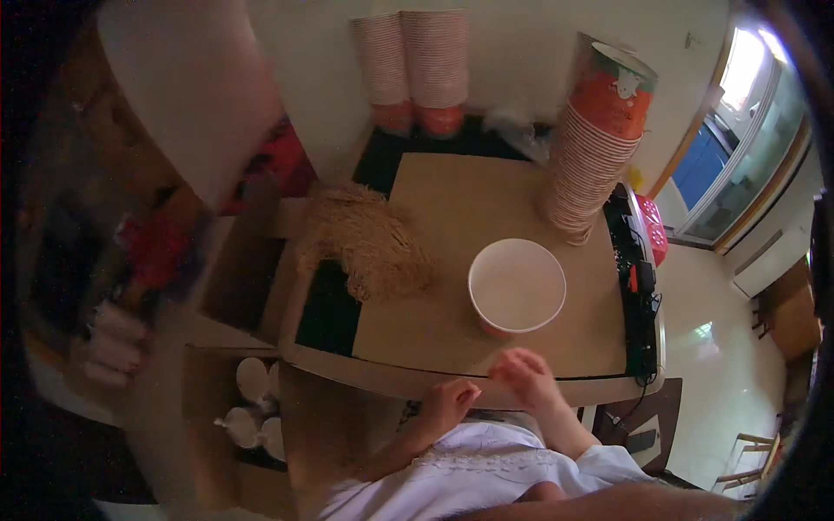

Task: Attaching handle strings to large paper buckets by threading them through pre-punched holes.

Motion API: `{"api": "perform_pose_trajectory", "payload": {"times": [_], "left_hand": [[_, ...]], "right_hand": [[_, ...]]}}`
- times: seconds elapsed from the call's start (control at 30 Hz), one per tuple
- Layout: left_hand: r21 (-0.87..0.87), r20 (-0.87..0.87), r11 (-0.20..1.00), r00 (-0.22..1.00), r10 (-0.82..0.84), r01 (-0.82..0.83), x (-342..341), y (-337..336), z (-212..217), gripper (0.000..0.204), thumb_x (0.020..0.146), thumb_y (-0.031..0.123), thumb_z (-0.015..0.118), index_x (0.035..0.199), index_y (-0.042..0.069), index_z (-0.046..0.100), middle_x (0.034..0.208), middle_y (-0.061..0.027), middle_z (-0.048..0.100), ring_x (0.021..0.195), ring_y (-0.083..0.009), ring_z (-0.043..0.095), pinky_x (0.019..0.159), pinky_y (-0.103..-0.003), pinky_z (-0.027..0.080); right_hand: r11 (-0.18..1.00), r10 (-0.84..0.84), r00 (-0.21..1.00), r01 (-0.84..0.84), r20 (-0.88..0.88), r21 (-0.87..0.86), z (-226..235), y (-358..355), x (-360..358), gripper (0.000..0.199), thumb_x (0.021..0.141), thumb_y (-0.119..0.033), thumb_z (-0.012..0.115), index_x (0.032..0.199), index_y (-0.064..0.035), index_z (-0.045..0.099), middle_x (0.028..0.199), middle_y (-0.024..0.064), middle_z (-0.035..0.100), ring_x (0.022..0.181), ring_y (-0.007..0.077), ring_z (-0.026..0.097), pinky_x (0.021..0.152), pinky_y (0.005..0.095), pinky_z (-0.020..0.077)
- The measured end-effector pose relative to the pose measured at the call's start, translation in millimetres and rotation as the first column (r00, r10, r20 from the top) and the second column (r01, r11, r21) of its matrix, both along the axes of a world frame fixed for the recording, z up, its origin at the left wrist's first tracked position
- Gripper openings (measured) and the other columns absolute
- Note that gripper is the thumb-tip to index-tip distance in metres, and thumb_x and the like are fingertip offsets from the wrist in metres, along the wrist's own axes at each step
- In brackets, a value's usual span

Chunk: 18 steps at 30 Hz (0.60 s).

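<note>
At the table's near edge my left hand [452, 403] is closed, its fingertips pinched together. Close to its right, my right hand [522, 379] has curled fingers, slightly blurred, and also looks pinched. Whatever may be between the fingers is too small to make out. Just beyond the right hand a white paper tub [517, 286] stands upright with its mouth up; neither hand touches it. A tangled heap of brown, straw-like fibre [369, 239] lies left of the tub, on a cardboard sheet [469, 195].
A tall, leaning stack of orange paper tubs [601, 143] stands at the right back. Two more stacks [426, 74] are by the wall. A power strip with cables [641, 273] runs along the right edge. Left of the table, an open carton [204, 425] holds several white tubs [254, 379].
</note>
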<state>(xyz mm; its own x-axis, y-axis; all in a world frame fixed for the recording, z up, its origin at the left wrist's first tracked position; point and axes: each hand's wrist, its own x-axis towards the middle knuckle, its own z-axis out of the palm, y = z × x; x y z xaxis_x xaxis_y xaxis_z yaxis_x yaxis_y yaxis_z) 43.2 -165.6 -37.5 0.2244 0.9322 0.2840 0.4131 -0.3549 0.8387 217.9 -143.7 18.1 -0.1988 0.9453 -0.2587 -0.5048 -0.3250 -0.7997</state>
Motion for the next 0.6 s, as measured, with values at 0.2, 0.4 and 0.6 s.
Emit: {"api": "perform_pose_trajectory", "payload": {"times": [0.2, 0.4, 0.6], "left_hand": [[-0.268, -0.051, 0.951, 0.988, 0.144, -0.152, -39, -1, -21, 0.008, 0.077, 0.013, 0.061, 0.078, 0.006, 0.061, 0.073, -0.0136, 0.060, 0.065, -0.0316, 0.059, 0.056, -0.038, 0.047], [-0.032, -0.411, 0.996, 0.909, 0.065, -0.085, -43, 17, 19, 0.012, 0.075, 0.017, 0.063, 0.072, 0.007, 0.058, 0.072, -0.0114, 0.060, 0.070, -0.0291, 0.057, 0.059, -0.038, 0.046], [-0.187, -0.545, 0.973, 0.838, 0.012, -0.135, -33, 19, 20, 0.012, 0.076, 0.018, 0.062, 0.074, 0.007, 0.058, 0.073, -0.0097, 0.059, 0.069, -0.0259, 0.058, 0.060, -0.037, 0.047]], "right_hand": [[0.877, -0.290, 0.912, 0.375, -0.291, 0.301, 68, 11, 74, 0.019, 0.092, -0.023, 0.042, 0.083, -0.0083, 0.048, 0.053, -0.0036, 0.030, 0.048, 0.0086, 0.030, 0.045, 0.0230, 0.0266], [0.843, -0.300, 0.876, 0.429, -0.377, 0.326, 60, 16, 105, 0.019, 0.094, -0.021, 0.039, 0.088, -0.0073, 0.051, 0.054, -0.0045, 0.024, 0.047, 0.0056, 0.021, 0.047, 0.0213, 0.0240], [0.788, -0.523, 0.830, 0.557, -0.193, 0.263, 58, 10, 116, 0.015, 0.091, -0.018, 0.046, 0.087, -0.0060, 0.053, 0.054, -0.0059, 0.030, 0.046, 0.0039, 0.027, 0.044, 0.0200, 0.0243]]}}
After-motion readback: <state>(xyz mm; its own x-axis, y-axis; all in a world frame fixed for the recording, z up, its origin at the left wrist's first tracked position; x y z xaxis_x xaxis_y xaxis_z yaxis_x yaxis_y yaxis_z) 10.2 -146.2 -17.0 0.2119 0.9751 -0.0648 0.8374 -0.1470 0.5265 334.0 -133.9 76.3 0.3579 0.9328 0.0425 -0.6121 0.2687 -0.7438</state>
